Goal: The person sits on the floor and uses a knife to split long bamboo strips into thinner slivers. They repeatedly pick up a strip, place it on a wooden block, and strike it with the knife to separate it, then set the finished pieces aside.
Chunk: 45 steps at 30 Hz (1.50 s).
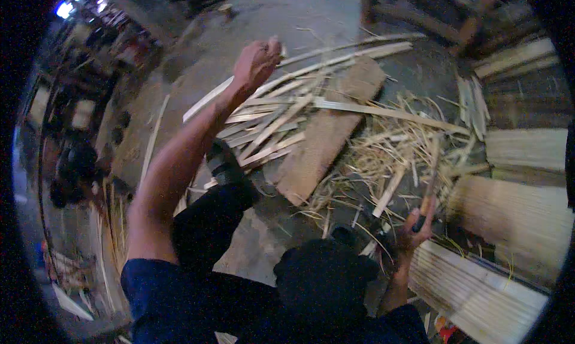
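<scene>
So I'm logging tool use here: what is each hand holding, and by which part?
The right hand closes its grip on the lower end of a blade-like tool. The left hand is fisted, raised over bamboo strips; whether it holds anything cannot be told.

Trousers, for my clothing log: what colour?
Black trousers, clearest in the head view.

I could not tell what the raised left hand (257, 61) pinched; motion blur smeared its fingers. The right hand (414, 227) gripped a dark handle, but the blade (432, 164) above it was a blur. The lenses' black rim cut off the stacked bamboo slats (479, 290), and the left-side clutter was too dark to read.
</scene>
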Each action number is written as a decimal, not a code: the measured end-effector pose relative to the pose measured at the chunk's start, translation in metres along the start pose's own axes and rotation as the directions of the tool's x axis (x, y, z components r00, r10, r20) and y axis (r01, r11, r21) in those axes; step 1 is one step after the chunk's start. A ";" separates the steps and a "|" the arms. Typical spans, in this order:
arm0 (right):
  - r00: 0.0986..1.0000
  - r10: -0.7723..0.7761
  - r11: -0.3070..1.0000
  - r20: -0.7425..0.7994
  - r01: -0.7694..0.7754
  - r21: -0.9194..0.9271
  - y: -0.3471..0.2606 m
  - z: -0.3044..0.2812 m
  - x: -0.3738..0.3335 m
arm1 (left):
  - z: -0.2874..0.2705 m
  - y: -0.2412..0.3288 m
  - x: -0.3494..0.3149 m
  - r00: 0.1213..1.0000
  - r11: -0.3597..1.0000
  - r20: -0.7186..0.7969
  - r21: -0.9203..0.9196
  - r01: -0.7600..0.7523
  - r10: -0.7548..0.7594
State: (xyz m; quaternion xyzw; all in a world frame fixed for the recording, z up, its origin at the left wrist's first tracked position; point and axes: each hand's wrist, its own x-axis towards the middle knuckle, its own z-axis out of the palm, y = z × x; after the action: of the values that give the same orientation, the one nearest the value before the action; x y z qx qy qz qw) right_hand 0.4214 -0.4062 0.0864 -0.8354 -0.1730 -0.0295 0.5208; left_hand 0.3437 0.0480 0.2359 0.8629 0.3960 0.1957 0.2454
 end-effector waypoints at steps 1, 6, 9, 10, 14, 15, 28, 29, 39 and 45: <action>1.000 0.019 1.000 -0.005 -0.019 -0.010 0.012 -0.001 0.002 | -0.012 -0.011 0.001 0.997 0.996 0.050 0.063 -0.059 0.056; 0.986 -0.024 0.988 0.166 0.049 -0.146 0.045 0.002 -0.023 | -0.079 -0.037 -0.046 0.976 0.947 0.152 0.304 0.106 -0.159; 0.944 0.017 0.928 0.331 0.108 -0.356 0.035 0.010 -0.022 | -0.073 -0.092 -0.086 0.981 0.876 0.191 0.476 -0.072 -0.023; 0.926 0.055 0.881 0.373 0.131 -0.455 0.032 0.006 -0.024 | -0.068 -0.110 -0.102 0.962 0.867 0.140 0.478 0.143 -0.235; 0.937 -0.018 0.898 0.349 0.169 -0.407 0.000 0.028 0.003 | -0.027 -0.206 -0.186 0.875 0.805 0.119 0.465 0.368 -0.469; 0.932 -0.098 0.889 0.348 0.239 -0.391 -0.010 0.038 0.014 | -0.017 -0.209 -0.198 0.871 0.792 0.125 0.492 0.361 -0.475; 0.694 -0.421 0.486 0.584 0.716 -0.502 0.008 0.224 0.167 | 0.069 -0.163 -0.081 0.994 0.942 0.008 0.320 -0.105 0.109; 0.687 -0.375 0.502 0.623 0.715 -0.487 0.007 0.224 0.172 | 0.075 -0.161 -0.068 0.995 0.958 0.005 0.270 -0.100 0.102; 0.268 -0.740 0.255 0.617 0.960 -0.111 -0.093 0.220 0.150 | 0.094 -0.157 -0.093 0.998 0.795 0.041 -0.604 0.062 -0.047; 0.077 -0.636 0.421 0.768 0.869 0.261 -0.153 0.274 0.069 | 0.070 -0.157 -0.157 0.914 -0.149 0.288 -0.955 0.255 -0.284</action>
State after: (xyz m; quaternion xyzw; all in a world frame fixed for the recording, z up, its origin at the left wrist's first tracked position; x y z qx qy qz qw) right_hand 0.4016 -0.0866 0.1092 -0.5950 -0.7833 0.0481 0.1733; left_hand 0.1928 -0.0045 0.0665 0.3001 0.2962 0.3742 0.8259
